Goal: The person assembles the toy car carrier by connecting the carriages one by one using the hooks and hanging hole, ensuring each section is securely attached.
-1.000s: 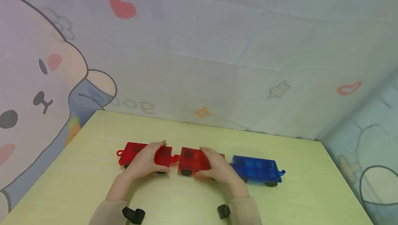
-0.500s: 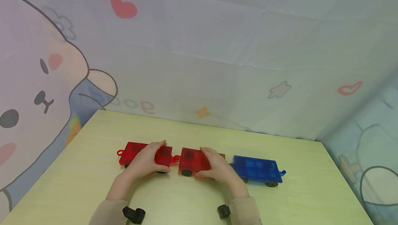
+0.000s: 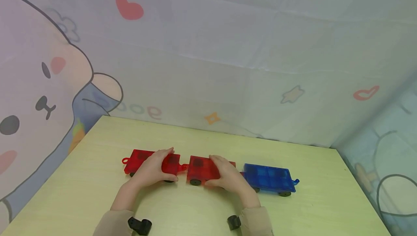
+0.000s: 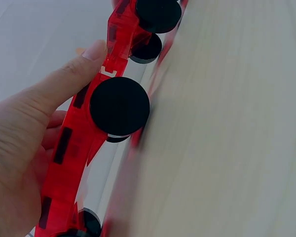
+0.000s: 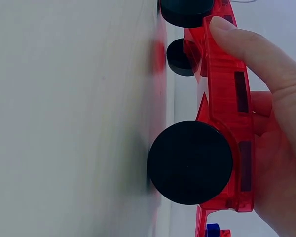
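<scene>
Three toy train cars stand in a row on the table, all see-through plastic with black wheels. My left hand (image 3: 150, 169) grips the leftmost red toy car (image 3: 138, 159) between thumb and fingers. The other red toy car (image 3: 196, 171), in the middle, is held the same way by my right hand (image 3: 227, 175). A red hook-and-ring coupling (image 3: 183, 167) joins the two red cars. In the right wrist view my thumb (image 5: 246, 44) presses the side of the middle car above its wheels. Right of that hand stands the blue toy car (image 3: 268, 178), its left end partly hidden.
The pale wooden table (image 3: 325, 199) spreads out in front of and beside the cars. Behind it hangs a printed cloth (image 3: 208, 55) that meets the table's back edge. Black wrist mounts (image 3: 140, 226) sit at both sleeves.
</scene>
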### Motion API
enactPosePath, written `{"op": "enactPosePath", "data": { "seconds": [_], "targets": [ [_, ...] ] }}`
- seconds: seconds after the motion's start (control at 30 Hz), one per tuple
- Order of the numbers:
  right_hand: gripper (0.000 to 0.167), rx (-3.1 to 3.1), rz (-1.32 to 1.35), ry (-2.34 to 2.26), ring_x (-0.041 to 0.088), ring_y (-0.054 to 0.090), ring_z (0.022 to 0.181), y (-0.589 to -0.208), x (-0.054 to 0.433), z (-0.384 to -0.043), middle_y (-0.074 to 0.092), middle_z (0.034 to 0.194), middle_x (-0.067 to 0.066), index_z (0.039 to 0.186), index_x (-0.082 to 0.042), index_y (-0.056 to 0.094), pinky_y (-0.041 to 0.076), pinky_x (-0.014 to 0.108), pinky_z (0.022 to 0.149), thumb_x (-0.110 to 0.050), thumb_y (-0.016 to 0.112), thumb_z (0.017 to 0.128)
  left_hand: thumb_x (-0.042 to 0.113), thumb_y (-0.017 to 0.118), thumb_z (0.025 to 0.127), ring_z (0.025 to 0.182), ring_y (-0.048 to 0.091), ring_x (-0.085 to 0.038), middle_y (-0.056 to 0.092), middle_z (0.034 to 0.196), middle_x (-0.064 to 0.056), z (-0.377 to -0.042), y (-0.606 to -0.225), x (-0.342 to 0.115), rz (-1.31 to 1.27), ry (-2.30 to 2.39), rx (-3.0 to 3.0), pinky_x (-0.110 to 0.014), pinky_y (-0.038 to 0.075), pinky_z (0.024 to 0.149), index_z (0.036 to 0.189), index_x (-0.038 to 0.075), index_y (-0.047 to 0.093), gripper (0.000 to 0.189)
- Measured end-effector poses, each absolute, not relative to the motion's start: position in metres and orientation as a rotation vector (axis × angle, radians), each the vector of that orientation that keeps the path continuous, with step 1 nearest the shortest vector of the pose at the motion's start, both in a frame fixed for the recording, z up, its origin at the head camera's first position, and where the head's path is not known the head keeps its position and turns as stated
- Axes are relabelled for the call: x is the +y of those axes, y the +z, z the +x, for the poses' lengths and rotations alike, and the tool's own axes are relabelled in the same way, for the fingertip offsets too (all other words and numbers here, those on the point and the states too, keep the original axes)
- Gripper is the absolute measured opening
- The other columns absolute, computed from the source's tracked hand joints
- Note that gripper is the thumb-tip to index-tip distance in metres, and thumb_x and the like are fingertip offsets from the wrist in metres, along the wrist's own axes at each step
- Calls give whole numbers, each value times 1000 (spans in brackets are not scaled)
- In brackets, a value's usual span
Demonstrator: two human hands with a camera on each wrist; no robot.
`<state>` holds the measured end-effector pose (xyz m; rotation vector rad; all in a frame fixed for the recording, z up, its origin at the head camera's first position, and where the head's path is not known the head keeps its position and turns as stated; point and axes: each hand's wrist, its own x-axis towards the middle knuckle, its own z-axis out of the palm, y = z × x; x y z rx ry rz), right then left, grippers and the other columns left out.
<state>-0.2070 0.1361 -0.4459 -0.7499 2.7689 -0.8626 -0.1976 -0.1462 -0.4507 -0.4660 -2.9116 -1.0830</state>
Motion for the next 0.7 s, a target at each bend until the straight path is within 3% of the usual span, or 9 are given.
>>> {"op": "enactPosePath", "data": {
  "seconds": [0.7],
  "targets": [
    [87, 2780, -777, -846, 38, 39, 140, -448, 137, -210, 42, 150, 20, 147, 1, 39, 36, 53, 113, -34, 81, 79, 34, 88, 70, 133, 45, -39, 52, 142, -16, -198, -450, -146, -473, -1062, -2902, -56, 41, 107, 146, 0, 42, 95]
  ]
}}
